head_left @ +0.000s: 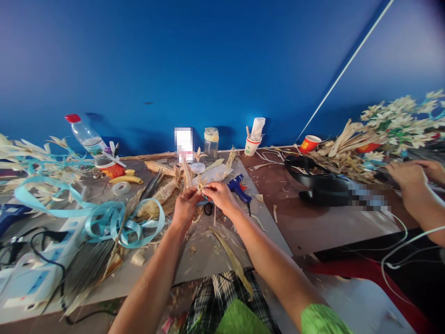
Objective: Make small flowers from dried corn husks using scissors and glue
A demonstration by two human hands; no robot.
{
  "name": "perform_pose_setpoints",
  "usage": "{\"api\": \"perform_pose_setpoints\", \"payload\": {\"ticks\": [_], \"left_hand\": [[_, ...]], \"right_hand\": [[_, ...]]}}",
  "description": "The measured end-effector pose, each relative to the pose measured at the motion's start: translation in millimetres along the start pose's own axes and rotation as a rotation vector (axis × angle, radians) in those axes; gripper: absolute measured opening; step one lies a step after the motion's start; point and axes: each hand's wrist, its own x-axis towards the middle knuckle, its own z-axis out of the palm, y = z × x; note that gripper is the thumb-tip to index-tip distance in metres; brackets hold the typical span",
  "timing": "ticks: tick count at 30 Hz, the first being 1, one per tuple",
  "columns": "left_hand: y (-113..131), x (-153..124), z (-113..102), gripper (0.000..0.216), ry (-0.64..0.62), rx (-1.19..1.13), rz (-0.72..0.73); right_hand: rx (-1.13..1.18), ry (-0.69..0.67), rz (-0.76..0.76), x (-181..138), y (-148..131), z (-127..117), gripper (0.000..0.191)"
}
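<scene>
My left hand point(186, 206) and my right hand point(220, 195) meet over the middle of the table. Their fingertips pinch a small corn husk flower point(200, 187) from both sides; my fingers partly cover it. Just right of my right hand lies a blue glue gun point(238, 188). Pale dried husks point(187, 176) stand up behind my left hand. Corn cobs point(162, 192) lie to its left. A black ring-shaped item point(208, 208) rests below my hands, among husk scraps.
Coiled light blue ribbon point(121, 222), a white power strip point(52, 260) and cables occupy the left side. A bottle point(86, 134), a jar point(211, 143) and a paper cup point(252, 144) line the wall. Right are a black headset-like item point(320, 185) and another person's hands point(406, 178).
</scene>
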Motion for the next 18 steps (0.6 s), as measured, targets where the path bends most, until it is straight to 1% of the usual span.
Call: {"api": "perform_pose_setpoints", "payload": {"ticks": [2,4,6,10,13,15,18], "left_hand": [[-1.6,0.2,-0.7,0.024,0.061,0.052,0.028],[-2.5,-0.6,-0.2,0.022,0.126,0.11,0.084],[-2.7,-1.7,1.1,0.02,0.166,0.141,0.124],[-3.8,-0.8,0.7,0.021,0.224,0.084,0.131],[-6.0,3.2,-3.5,0.022,0.236,0.013,0.143],[-7.2,6.0,-6.3,0.024,0.223,-0.027,0.137],[-7.9,8.3,-8.7,0.026,0.199,-0.049,0.133]], "right_hand": [[-0.019,-0.002,0.003,-0.2,0.0,0.3,0.02],[-0.041,-0.003,0.011,-0.7,-0.8,0.9,0.021],[-0.067,0.009,0.018,-1.5,-1.9,1.5,0.022],[-0.116,0.032,-0.007,-2.8,-2.7,2.2,0.021],[-0.131,0.022,-0.049,-3.1,-1.9,2.6,0.019],[-0.104,0.043,-0.072,-2.3,-1.2,2.7,0.02],[-0.058,0.167,-0.091,0.8,-1.2,0.5,0.025]]}}
